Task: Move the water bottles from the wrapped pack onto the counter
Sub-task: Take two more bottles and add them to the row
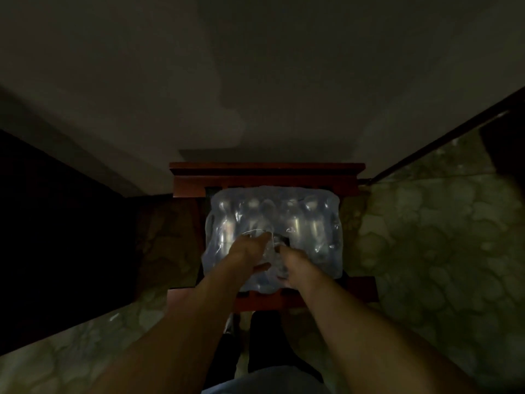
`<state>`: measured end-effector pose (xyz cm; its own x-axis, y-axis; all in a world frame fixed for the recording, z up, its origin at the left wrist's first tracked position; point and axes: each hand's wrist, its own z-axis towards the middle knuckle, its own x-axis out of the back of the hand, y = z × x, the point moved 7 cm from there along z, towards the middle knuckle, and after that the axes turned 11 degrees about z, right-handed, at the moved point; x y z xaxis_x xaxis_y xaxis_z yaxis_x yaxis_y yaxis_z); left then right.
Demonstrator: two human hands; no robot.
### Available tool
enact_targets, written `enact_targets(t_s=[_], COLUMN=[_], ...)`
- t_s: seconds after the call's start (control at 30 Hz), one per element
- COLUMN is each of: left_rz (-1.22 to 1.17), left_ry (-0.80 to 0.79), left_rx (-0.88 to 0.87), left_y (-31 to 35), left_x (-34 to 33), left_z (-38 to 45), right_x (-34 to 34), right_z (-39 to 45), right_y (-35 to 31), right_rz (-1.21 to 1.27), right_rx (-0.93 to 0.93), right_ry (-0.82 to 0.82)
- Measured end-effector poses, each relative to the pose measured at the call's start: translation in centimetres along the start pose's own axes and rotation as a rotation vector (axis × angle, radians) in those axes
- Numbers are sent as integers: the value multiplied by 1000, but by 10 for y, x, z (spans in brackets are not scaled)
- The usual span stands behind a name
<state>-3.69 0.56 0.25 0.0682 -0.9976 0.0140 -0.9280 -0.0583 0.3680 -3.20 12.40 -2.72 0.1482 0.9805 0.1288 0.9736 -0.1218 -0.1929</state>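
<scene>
A: Status? How far in?

B: Early, I'd say. The wrapped pack [272,237] sits on a dark red wooden stand [267,172], centre of scene, against the far wall. Film looks mostly intact over the bottle tops; there may be a tear at the middle, too dim to be sure.

A: Hands?

B: Left hand [244,251] and right hand [295,263] close together on the near middle of the pack, fingers pinched into the plastic wrap. Whether either holds a bottle, cannot tell.

A: Anything out yet?

B: No loose bottles visible. Marbled surfaces left and right; the right marbled surface [431,237] may be the counter. All bottles seem left to move.
</scene>
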Motion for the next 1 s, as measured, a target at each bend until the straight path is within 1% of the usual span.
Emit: enact_targets(t_s=[0.07, 0.13, 0.23, 0.37, 0.43, 0.53, 0.67, 0.73, 0.8, 0.87, 0.93, 1.0], left_rz=[2, -10, -40, -52, -18, -27, -18, -49, -29, 18, 10, 19], left_ry=[-31, -61, -146, -247, -336, -453, -515, -498, -462, -442, -383, -299], left_rx=[-11, -11, -20, -64, -94, -136, -157, -165, -208, -278, -351, -452], left_y=[0, -1, -2, -2, -2, -7, -13, -10, -4, 3, 9, 16], left_x=[3, 4, 3, -5, -12, -20, -20, -14, -5, 2, 8, 16], left_z=[-12, -25, -45, -68, -84, -101, -120, -129, -140, -157, -176, -199], right_x=[7, 16, 27, 47, 57, 73, 88, 92, 89, 81, 72, 64], right_z=[-18, -35, -56, -85, -98, -115, -137, -145, -156, -171, -189, -211], right_y=[0, -9, -24, -22, -16, -7, -1, -3, -7, -10, -11, -11], right_rz=[-25, -99, -194, -190, -180, -162, -123, -55, 20, 104, 171, 204], right_rx=[37, 101, 182, 195, 202, 209, 254, 307, 353, 408, 476, 585], right_ry=[29, 68, 79, 66, 58, 11, -15, -58, -161, -294, -415, -488])
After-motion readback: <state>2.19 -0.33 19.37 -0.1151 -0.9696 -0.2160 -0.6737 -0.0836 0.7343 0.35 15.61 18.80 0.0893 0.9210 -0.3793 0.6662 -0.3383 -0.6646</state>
